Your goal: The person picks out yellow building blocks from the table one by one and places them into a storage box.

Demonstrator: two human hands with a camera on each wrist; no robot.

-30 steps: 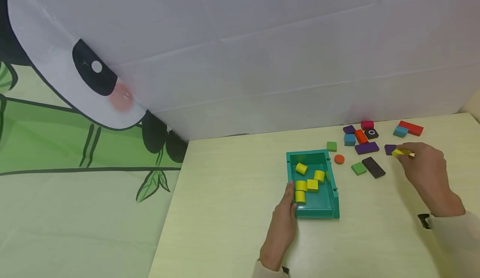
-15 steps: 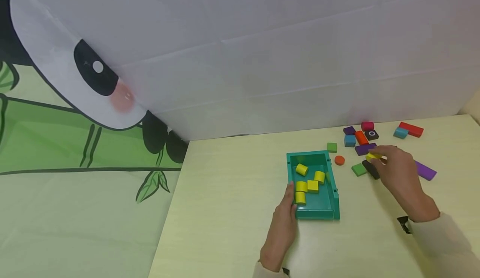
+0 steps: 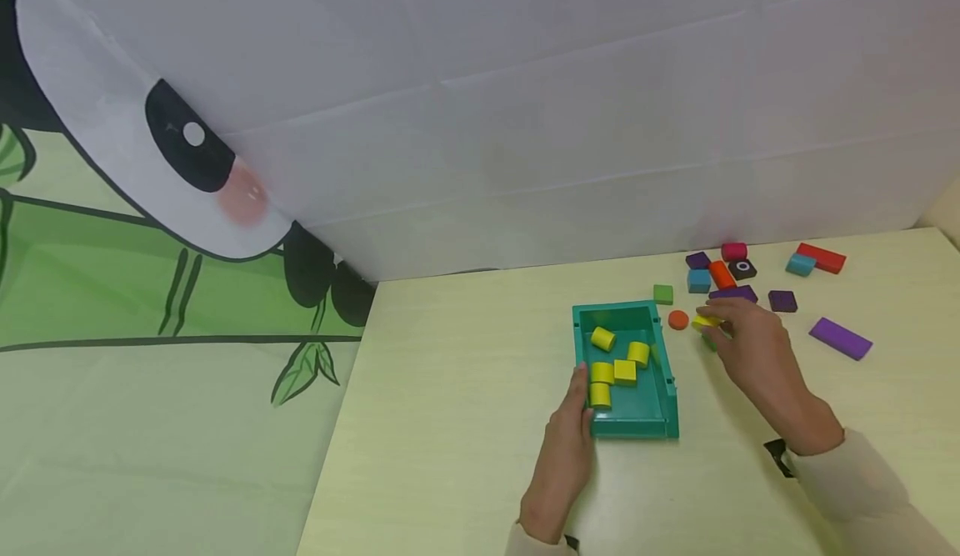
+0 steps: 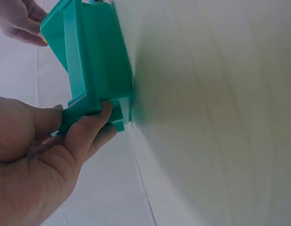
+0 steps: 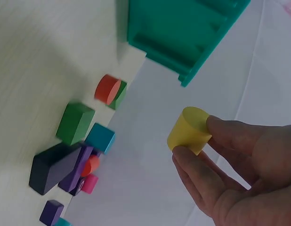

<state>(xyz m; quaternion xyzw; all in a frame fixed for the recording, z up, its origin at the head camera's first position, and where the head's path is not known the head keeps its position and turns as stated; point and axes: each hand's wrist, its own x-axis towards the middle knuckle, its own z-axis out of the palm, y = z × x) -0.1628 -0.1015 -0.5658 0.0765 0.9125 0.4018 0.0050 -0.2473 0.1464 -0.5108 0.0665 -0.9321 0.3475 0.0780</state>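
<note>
My left hand (image 3: pixel 561 456) grips the left wall of a green plastic bin (image 3: pixel 635 428), thumb on the rim and fingers curled beneath it in the left wrist view. Inside the bin lie several yellow blocks (image 3: pixel 625 373), mostly short cylinders. Between thumb and fingers my right hand (image 3: pixel 761 364) pinches a yellow cylinder block (image 5: pixel 189 129), held above the table just right of the bin. Beneath that hand a green block (image 5: pixel 76 123) is mostly hidden in the head view. An orange round block (image 3: pixel 678 319) lies between the bin and the right hand.
Behind the right hand, loose blocks cluster: a blue block (image 3: pixel 698 281), a red-orange cylinder (image 3: pixel 722 274) and purple pieces. Farther right lie a long purple block (image 3: pixel 841 338), a small dark purple block (image 3: pixel 782 301) and a red block (image 3: pixel 822 257). A white cloth wall (image 3: pixel 525 164) borders the table's back.
My right hand has moved left toward the bin, carrying the yellow cylinder block and uncovering the purple blocks at the right. The left hand and bin have stayed in place.
</note>
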